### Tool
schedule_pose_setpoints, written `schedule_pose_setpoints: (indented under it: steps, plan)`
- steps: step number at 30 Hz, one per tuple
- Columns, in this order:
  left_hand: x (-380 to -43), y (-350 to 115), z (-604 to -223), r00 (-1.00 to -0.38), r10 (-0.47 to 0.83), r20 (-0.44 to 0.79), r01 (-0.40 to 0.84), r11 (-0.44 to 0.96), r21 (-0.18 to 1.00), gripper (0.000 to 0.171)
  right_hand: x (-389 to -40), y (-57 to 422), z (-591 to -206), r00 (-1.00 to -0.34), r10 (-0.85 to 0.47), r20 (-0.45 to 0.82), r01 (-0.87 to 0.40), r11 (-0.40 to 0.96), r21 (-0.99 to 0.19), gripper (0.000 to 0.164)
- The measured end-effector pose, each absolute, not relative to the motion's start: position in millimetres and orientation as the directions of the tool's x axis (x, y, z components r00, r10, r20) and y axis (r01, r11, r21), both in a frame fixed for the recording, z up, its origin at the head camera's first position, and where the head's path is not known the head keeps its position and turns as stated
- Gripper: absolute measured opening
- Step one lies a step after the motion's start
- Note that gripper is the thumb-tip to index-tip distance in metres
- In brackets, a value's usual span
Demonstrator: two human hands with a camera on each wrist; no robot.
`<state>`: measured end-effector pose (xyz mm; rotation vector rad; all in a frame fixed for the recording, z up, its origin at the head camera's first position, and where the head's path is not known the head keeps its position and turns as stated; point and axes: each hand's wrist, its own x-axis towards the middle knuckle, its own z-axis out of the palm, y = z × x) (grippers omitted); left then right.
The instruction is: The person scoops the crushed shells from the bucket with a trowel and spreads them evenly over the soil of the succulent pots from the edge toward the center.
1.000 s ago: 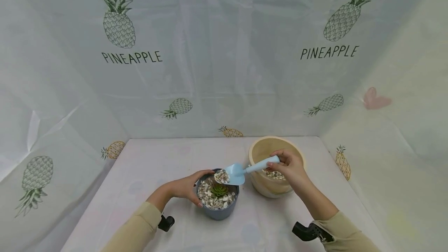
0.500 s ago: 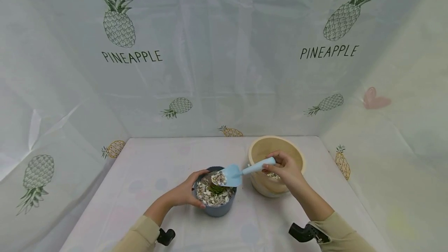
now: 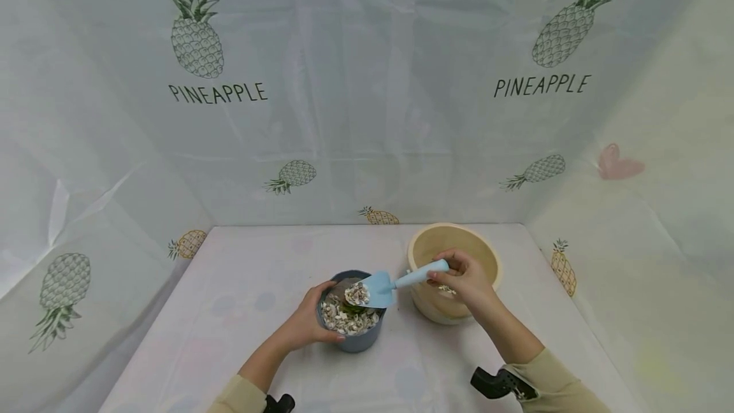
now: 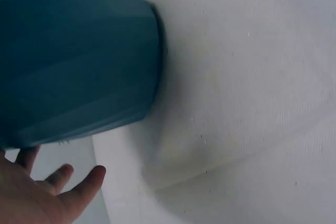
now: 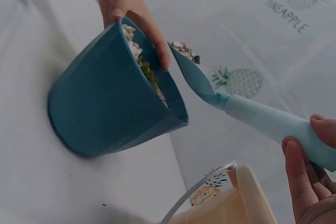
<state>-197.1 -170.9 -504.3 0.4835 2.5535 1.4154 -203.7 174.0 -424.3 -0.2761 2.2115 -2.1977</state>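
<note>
A blue-grey flower pot [image 3: 355, 341] stands on the table, holding pale gravel and a green succulent [image 5: 149, 74]. My left hand [image 3: 306, 324] grips the pot at its rim from the left, thumb on the near side; in the left wrist view its other fingers [image 4: 84, 190] hang beside the wall. My right hand [image 3: 467, 279] pinches the handle of a light blue trowel [image 3: 378, 289] between thumb and fingers. The trowel blade carries a heap of gravel [image 3: 358, 294] over the pot, partly hiding the succulent in the head view.
A larger cream-coloured pot [image 3: 425, 301] with some gravel inside stands at the back right, under my right hand. Pineapple-printed sheeting [image 3: 367, 81] encloses the table [image 3: 258, 260] at the back and sides. Small specks lie near the pot in the right wrist view.
The trowel has moved slightly left and down over the succulent, its gravel still on it. The pot and my left hand have shifted a little leftward and away.
</note>
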Motion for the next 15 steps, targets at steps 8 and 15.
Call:
schedule_pose_setpoints:
  steps: [8, 15]
  plan:
    - [-187, -160, -506, -0.975, 0.224, 0.007, 0.121, 0.502, 0.856, 0.11, -205, 166, -425, -0.986, -0.122, 0.116, -0.115, -0.021, -0.993, 0.041]
    - [-180, -152, -508, -0.992, 0.122, 0.033, 0.092, 0.518, 0.85, 0.109, -207, 150, -422, -0.989, -0.114, 0.093, -0.09, -0.03, -0.996, 0.038]
